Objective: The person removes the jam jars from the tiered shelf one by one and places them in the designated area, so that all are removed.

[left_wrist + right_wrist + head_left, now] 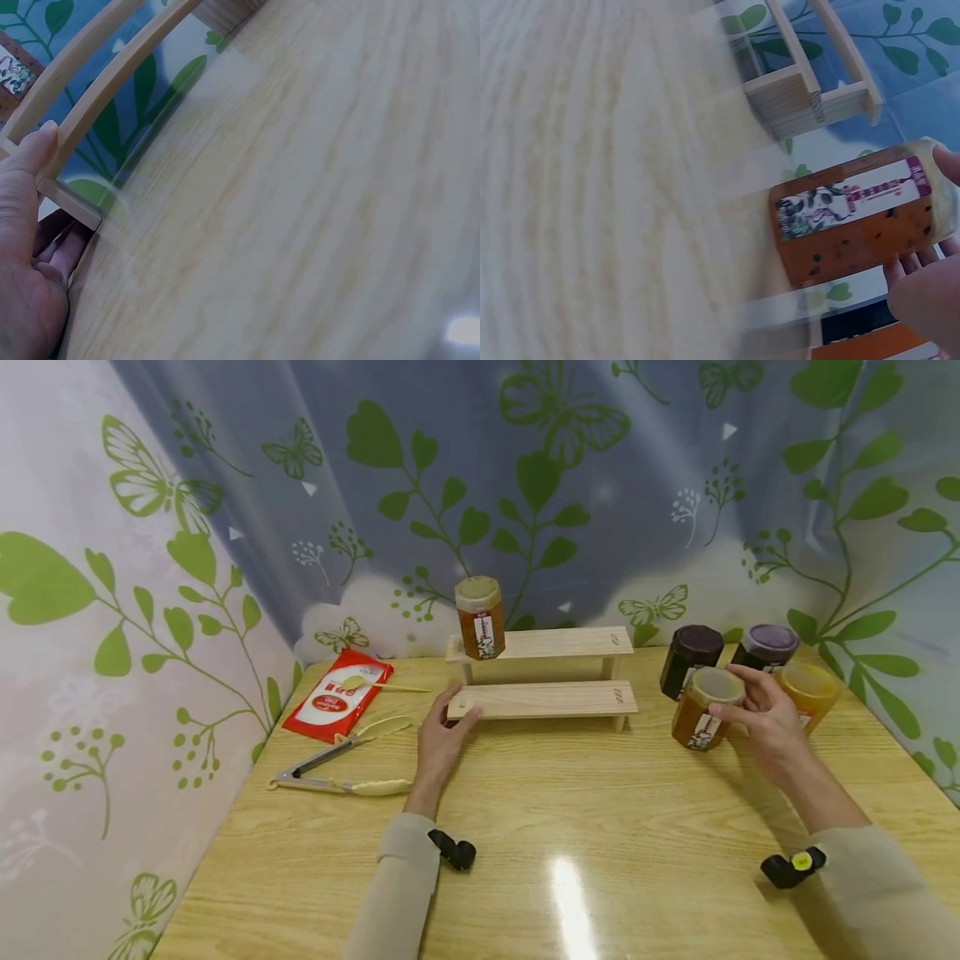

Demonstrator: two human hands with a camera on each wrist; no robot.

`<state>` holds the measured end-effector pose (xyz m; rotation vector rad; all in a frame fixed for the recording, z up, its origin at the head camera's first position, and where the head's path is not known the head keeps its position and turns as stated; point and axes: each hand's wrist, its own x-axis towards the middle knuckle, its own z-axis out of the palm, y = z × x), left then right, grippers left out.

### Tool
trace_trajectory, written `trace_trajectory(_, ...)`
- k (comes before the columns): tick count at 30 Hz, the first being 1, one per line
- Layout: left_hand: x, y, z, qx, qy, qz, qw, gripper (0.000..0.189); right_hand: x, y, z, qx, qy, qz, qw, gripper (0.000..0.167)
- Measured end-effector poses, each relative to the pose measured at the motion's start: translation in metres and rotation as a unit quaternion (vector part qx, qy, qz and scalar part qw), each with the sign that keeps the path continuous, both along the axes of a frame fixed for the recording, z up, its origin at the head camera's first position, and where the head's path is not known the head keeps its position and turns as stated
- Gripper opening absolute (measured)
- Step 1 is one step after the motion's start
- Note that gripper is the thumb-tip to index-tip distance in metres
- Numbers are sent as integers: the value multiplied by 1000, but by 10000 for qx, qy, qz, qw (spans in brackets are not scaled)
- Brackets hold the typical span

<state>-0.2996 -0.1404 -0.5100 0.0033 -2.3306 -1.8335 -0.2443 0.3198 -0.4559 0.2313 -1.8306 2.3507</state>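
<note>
My right hand (pixel 772 718) grips an amber jar (pixel 705 710) near its pale lid, thumb on one side and fingers on the other. In the right wrist view this jar (pixel 855 214) shows dark specks and a white and purple label; whether its base touches the table I cannot tell. My left hand (pixel 442 739) holds the left end of a two-step wooden rack (pixel 543 700), thumb at the lower step's front edge. The left wrist view shows the thumb against the rack's rail (pixel 112 82), with the other fingers partly hidden. A similar amber jar (pixel 480 618) stands on the upper step's left end.
Around my right hand stand two dark jars (pixel 692 656) (pixel 767 645) with purple lids and a yellow jar (pixel 808 693). At left lie a red and white packet (pixel 337 697), a pale spoon (pixel 382 685) across it, and spread tongs (pixel 318 760). A patterned curtain (pixel 480 485) backs the table (pixel 525 827).
</note>
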Motion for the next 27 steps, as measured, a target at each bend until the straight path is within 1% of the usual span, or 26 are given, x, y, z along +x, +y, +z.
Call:
trace_trajectory(3, 0, 0, 0, 5, 36, -20, 10000, 61, -1, 1, 6, 52, 41, -21, 10000, 58)
trace_trajectory(7, 0, 1, 0, -21, 44, -12, 10000, 62, -4, 1, 13, 44, 305, 63, 9995, 54)
trace_trajectory(12, 0, 1, 0, -5, 54, -14, 10000, 60, -7, -1, 26, -224, 639, 279, 9973, 51)
trace_trajectory(14, 0, 0, -1, -3, 62, -2, 10000, 60, -10, -3, 31, -291, 709, 325, 9965, 50)
trace_trajectory(21, -1, -1, -2, 9, 67, -29, 10000, 61, -19, -10, 45, -91, 630, 155, 9979, 52)
trace_trajectory(27, -1, -1, -2, 17, 102, -21, 9999, 62, -23, -17, 53, -174, 667, 271, 9973, 51)
